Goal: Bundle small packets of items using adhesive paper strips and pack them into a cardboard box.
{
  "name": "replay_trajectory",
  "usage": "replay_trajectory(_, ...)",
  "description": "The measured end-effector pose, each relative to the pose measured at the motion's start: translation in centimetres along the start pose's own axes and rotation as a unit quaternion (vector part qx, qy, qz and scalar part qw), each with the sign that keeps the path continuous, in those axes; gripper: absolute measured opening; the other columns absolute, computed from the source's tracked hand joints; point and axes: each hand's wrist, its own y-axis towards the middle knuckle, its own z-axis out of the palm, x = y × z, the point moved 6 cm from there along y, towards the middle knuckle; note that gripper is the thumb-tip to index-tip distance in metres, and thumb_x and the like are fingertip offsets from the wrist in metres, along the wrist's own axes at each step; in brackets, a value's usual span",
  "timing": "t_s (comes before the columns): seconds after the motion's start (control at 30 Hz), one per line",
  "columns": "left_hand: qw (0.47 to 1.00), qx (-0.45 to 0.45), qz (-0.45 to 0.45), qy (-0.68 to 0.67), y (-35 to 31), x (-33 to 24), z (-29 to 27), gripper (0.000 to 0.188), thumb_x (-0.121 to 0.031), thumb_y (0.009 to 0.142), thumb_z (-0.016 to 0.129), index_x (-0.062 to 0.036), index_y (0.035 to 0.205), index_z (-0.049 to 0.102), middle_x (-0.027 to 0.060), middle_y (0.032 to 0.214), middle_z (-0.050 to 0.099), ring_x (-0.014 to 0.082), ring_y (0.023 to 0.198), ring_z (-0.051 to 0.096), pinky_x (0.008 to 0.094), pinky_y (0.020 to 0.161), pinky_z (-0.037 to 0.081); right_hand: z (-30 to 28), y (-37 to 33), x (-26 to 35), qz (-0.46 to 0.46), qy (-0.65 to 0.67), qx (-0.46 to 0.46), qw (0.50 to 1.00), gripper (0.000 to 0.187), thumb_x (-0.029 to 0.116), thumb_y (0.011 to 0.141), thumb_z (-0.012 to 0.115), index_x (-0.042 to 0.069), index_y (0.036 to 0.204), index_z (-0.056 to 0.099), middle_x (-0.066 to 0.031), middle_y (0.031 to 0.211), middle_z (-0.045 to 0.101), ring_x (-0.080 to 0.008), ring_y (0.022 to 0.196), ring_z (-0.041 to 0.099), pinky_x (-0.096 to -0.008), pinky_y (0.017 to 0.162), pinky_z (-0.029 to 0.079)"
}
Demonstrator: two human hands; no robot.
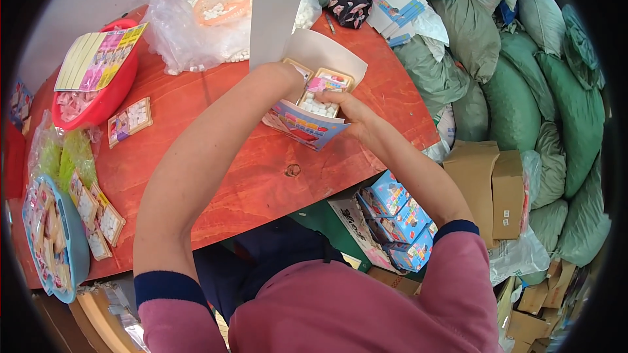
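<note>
An open carton, blue with a printed front and a raised white flap, stands on the red table before me. Inside it are tan-edged trays filled with small white pieces. My right hand closes round the carton's right side, its fingertips bent over the rim onto a tray. At the carton's left side is my left hand, bent down at the wrist; its fingers are mostly hidden, so their grip does not show. A similar tray lies apart on the table to the left.
Left stand a red basin with printed cards across it and a blue basin of filled trays, several more trays beside it. A white post rises behind the carton. Blue boxes sit below the table edge; sacks pile at right.
</note>
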Motion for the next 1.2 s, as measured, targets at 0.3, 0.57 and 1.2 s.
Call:
replay_trajectory(0.3,0.997,-0.016,-0.061,0.052,-1.5,-0.1,-0.4,0.032,-0.018,0.083,0.053,-0.0136,0.112,0.065,0.0078,0.116,0.063,0.0221,0.104,0.062,0.0367,0.083,0.050,0.7,-1.0,1.1,0.059,-0.147,0.025,0.987,0.054,0.037,0.076,0.073,0.007,0.117,0.053,-0.0101,0.108,0.063,-0.0211,0.096,0.062,-0.0386,0.084,0.051)
replay_trajectory(0.57,0.998,-0.014,-0.050,0.038,-1.8,-0.4,-0.9,0.031,-0.017,0.082,0.054,-0.0133,0.111,0.065,0.0072,0.115,0.063,0.0217,0.105,0.061,0.0356,0.085,0.049,-1.5,-0.6,1.1,0.136,-0.465,0.061,0.873,0.060,0.068,0.075,0.057,0.011,0.091,0.065,0.0001,0.065,0.058,-0.0078,0.045,0.046,-0.0214,0.039,0.028)
replay_trajectory(1.2,0.991,-0.091,-0.076,-0.057,-0.9,1.5,-1.4,0.031,-0.023,0.075,0.062,-0.0086,0.103,0.068,0.0121,0.106,0.065,0.0270,0.097,0.063,0.0378,0.080,0.051,-0.4,-1.0,4.7,-0.130,-0.713,-0.133,0.676,0.061,0.060,0.083,0.052,0.002,0.095,0.066,-0.0183,0.091,0.066,-0.0332,0.087,0.064,-0.0439,0.071,0.049)
